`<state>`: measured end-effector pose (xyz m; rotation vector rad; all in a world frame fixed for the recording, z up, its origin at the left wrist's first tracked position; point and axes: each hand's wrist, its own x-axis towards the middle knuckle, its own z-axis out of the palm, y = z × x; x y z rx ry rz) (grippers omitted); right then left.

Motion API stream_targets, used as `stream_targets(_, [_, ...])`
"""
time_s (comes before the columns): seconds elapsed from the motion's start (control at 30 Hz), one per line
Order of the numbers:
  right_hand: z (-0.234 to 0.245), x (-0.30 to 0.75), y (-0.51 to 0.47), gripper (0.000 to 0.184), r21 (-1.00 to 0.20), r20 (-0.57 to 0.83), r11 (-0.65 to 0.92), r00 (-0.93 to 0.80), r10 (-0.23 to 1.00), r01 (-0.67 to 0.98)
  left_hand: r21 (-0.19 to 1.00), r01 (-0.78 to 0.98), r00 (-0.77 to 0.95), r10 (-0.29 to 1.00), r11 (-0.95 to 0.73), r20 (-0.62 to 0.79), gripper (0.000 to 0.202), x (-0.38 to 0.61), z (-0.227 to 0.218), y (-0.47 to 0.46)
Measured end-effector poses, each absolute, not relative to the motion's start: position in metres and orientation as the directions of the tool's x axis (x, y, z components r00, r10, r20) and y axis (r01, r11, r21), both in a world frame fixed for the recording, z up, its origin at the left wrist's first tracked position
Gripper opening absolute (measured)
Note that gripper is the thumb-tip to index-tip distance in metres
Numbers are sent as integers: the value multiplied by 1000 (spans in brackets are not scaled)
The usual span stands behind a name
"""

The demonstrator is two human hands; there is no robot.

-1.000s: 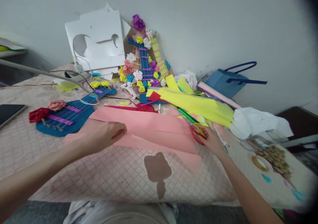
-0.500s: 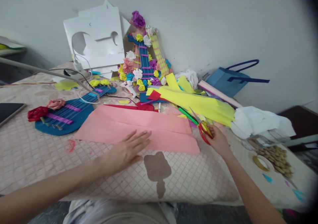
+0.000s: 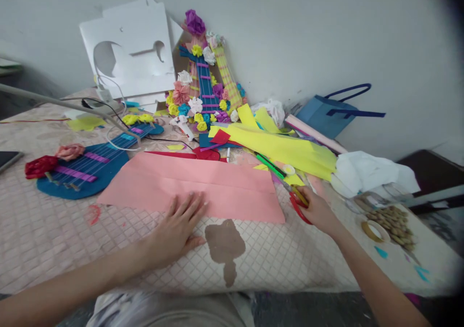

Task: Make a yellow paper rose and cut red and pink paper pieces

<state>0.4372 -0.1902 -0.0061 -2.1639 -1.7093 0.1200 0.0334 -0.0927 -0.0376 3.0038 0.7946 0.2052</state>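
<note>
A wide sheet of pink paper with a crease along its length lies flat before me. My left hand rests on its near edge, fingers spread, the thumb on the tablecloth. To the right of the sheet, my right hand grips scissors with red and yellow handles; their blades point toward the pink sheet's right edge. Just beyond the blades lies a green box cutter, among yellow scraps and a small white tape roll. Behind it stretches a long strip of yellow paper.
A blue paper guitar with roses lies at left. Flower-covered guitars lean on the wall near white foam board. A glue gun and red scraps lie behind the sheet. Peanuts and a tape roll sit at right.
My left hand has slid nearer and a bit left, fingers spread wider on the pink sheet. The scissors have come down and their blades look closer together. The view has shifted slightly.
</note>
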Motion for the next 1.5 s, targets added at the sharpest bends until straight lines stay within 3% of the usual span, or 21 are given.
stream_targets(0.1, [-5, 437, -198, 37, -320, 130, -188, 240, 962, 928, 67, 541, 825, 544, -839, 152, 66, 48, -29, -90])
stream_targets(0.3, [-1, 450, -213, 34, -230, 53, -154, 170, 984, 961, 179, 418, 876, 447, -891, 180, 45, 119, -6, -66])
stream_targets(0.57, [-15, 463, -223, 36, -283, 77, -116, 143, 987, 952, 81, 527, 829, 533, -846, 169, 20, 172, 1, 6])
stream_targets(0.93, [-26, 460, -215, 34, -295, 89, -48, 78, 993, 954, 59, 538, 804, 533, -841, 262, 28, 163, 1, 16])
stream_targets(1.2, [-15, 461, -216, 33, -275, 87, -32, 58, 995, 961, 172, 535, 778, 561, -828, 284, 28, 169, 4, 13])
stream_targets(1.37, [-12, 473, -223, 33, -258, 25, -74, 83, 996, 963, 307, 439, 853, 499, -845, 155, 25, 199, -7, -18])
stream_targets(1.5, [-10, 481, -227, 33, -244, -22, -68, 64, 998, 967, 413, 464, 844, 533, -784, 62, 36, 217, -12, -20])
